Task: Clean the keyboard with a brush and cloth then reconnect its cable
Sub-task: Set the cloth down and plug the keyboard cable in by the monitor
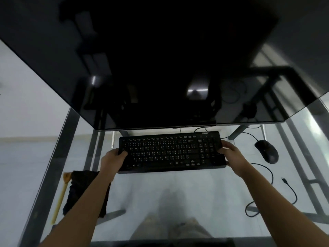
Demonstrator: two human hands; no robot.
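Observation:
A black keyboard [170, 151] lies on the glass desk below the monitor. My left hand [112, 157] grips its left end and my right hand [231, 154] grips its right end. A loose black cable [270, 177] curls on the glass to the right, its free plug [284, 180] lying unplugged. A dark cloth [85, 189] sits at the left, partly under my left forearm. Beside it lies a brush [61, 196] with a long yellow handle.
A large dark monitor [160, 68] looms over the back of the glass desk [195, 189]. A black mouse [267, 151] with its own cord rests at the right. Metal desk legs show through the glass on both sides.

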